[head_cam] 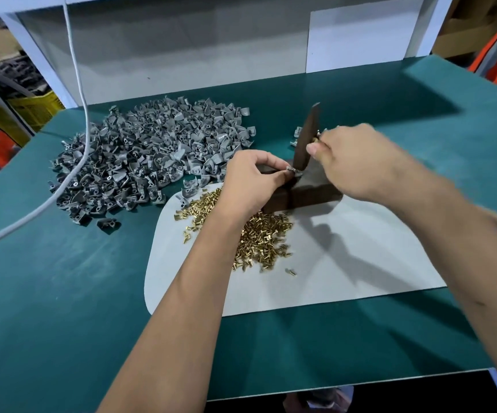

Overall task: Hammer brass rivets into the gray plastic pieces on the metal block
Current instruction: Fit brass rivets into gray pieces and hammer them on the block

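Note:
A dark metal block (312, 194) lies on a white mat (345, 263). My left hand (251, 181) pinches a small gray plastic piece (291, 171) on top of the block. My right hand (357, 158) grips a dark flat metal bar (306, 135) used as a hammer; the bar's lower end rests at the piece. Loose brass rivets (266, 236) are scattered on the mat under my left wrist. A big heap of gray plastic pieces (151, 153) lies to the left.
The green table (62, 293) ends in a front edge at the bottom. A white cable (71, 162) hangs down across the heap. A few gray pieces (297, 135) lie behind the bar. White wall panels stand at the back.

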Demonstrator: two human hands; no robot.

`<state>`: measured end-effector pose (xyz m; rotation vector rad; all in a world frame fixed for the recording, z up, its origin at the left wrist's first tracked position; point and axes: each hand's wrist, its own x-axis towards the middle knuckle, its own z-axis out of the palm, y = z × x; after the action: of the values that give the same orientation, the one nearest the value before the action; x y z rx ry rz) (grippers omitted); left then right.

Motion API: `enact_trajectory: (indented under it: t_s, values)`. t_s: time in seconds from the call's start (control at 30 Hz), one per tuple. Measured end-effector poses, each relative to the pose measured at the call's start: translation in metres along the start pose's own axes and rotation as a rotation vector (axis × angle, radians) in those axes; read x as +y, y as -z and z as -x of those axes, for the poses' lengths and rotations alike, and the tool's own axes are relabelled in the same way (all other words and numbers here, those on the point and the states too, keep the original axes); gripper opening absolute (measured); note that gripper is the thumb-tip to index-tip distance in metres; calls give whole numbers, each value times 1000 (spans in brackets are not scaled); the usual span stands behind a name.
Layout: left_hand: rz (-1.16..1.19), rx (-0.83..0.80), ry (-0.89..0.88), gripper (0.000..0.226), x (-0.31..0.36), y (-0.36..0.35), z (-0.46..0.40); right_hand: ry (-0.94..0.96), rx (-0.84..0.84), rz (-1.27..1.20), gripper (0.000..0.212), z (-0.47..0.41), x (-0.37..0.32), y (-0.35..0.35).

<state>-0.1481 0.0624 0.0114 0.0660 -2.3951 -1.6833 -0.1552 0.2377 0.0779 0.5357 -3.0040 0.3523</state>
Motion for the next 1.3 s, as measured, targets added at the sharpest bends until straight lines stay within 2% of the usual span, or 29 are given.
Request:
enact_trajectory:
  t_s: [0.03,0.13,0.17,0.27,0.3,0.33,0.43,0.47,0.57,0.63,0.7,0.8,0.87,0.9,0.97,1.03,1.13,1.2,1.3]
  values:
    - [-4,1,1,12,0,0,1,-16,29,6,43,-1,2,4]
    - [-17,0,-3,11,0,1,1,-8,272,-110,41,0,4,5]
    - [-18,-2,-3,12,-1,2,1,13,271,-126,39,1,1,2]
    - [14,-1,6,16,1,1,1,33,22,-9,38,-1,-4,-5]
    - [7,-4,7,12,2,0,1,23,-11,24,40,-3,-2,0]
    - [-4,-4,3,8,2,1,2,15,-1,40,42,-5,-1,5]
    - [-32,4,-5,9,1,2,2,19,257,-63,43,-5,1,9]
    - [-38,9,-2,12,0,2,2,36,290,-99,41,-3,-1,6]
    - [-12,4,22,13,1,1,1,60,49,-31,40,0,-3,-6]
    - [-20,9,25,12,3,1,2,21,-11,31,41,-2,1,3]
    - [-37,12,12,13,2,2,2,3,71,42,44,-3,5,14]
    - [-62,11,5,13,2,3,3,35,330,-143,37,-1,1,9]
    - [-26,12,15,13,2,2,3,67,200,-85,28,-1,-3,-2]
    - [-10,13,25,11,3,2,3,70,96,-42,29,-1,-2,-6]
    - [-14,11,43,6,5,1,4,57,-10,5,37,-4,3,-4]
    - [-25,14,52,6,5,1,4,20,-14,-14,42,-6,9,1]
    - [-65,8,13,6,6,2,4,-72,106,-76,41,-5,26,0]
    - [-81,18,2,5,8,3,5,-113,164,-136,33,-2,39,-2]
    - [15,12,66,6,10,4,7,-178,116,-207,22,3,57,-2]
